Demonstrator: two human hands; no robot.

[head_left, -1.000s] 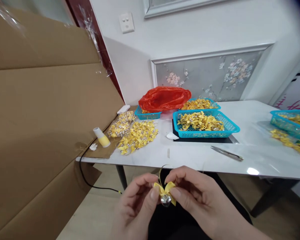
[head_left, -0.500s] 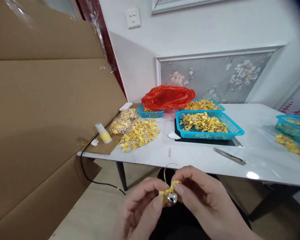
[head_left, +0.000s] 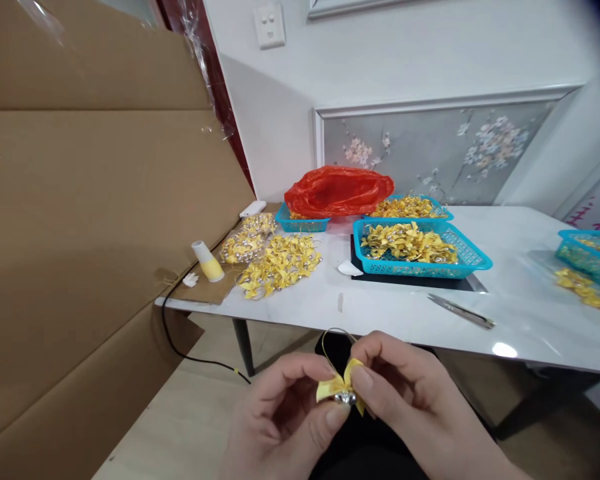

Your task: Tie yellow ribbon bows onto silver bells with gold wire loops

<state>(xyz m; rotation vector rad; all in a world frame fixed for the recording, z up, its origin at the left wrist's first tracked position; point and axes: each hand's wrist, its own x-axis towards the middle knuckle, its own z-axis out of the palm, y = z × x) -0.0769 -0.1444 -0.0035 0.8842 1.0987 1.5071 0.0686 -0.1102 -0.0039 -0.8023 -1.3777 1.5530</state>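
Head view shows both hands low in front of the tabletop [head_left: 405,320], below its near edge. The left hand [head_left: 280,420] and right hand [head_left: 410,400] meet on a small yellow ribbon bow [head_left: 341,385] with a silver bell [head_left: 345,398] at its middle; each grip is pinching the bow, thumb and fingers pressed onto its loops. A thin gold loop [head_left: 336,333] rises from it. On the tabletop lie scissors [head_left: 461,311], a blue basket [head_left: 473,257] of yellow bows, a loose bow pile [head_left: 280,263] and a red bag [head_left: 337,190].
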